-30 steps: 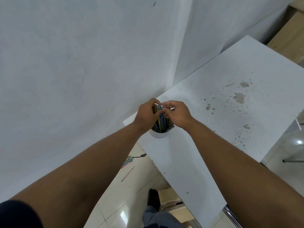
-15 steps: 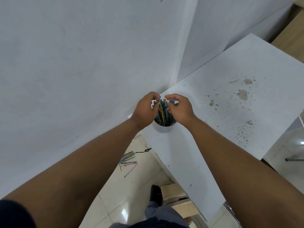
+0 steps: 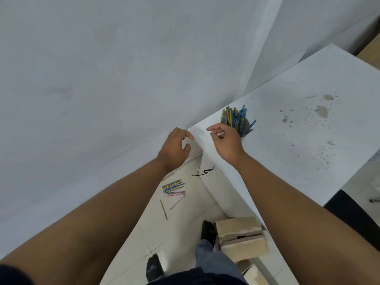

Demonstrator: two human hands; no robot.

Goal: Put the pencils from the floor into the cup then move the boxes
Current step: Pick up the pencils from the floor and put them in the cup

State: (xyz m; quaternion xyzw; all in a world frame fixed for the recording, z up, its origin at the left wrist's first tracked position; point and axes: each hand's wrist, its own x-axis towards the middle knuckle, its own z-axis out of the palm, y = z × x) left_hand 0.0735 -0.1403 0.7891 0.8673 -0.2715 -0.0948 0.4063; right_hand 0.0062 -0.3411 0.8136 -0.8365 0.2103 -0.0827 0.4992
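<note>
A cup full of blue and yellow pencils [image 3: 235, 119] stands near the corner of the white table [image 3: 298, 151]; the cup itself is mostly hidden behind my right hand. My right hand [image 3: 225, 140] hovers just in front of the cup, fingers loosely curled, holding nothing. My left hand [image 3: 174, 149] hangs at the table's corner with relaxed fingers, also empty. On the floor below lie several loose pencils [image 3: 173, 187], with one lone pencil [image 3: 163, 209] nearer me. A cardboard box [image 3: 240, 237] sits on the floor under the table edge.
A white wall fills the left and back. A black cable [image 3: 203, 172] lies on the tiled floor by the table leg. My feet in dark socks [image 3: 207, 231] stand beside the box. A second box [image 3: 251, 270] shows under the table.
Both hands have let go of the pencils in the cup and drawn back towards me and to the left. The view has tilted down, showing more floor.
</note>
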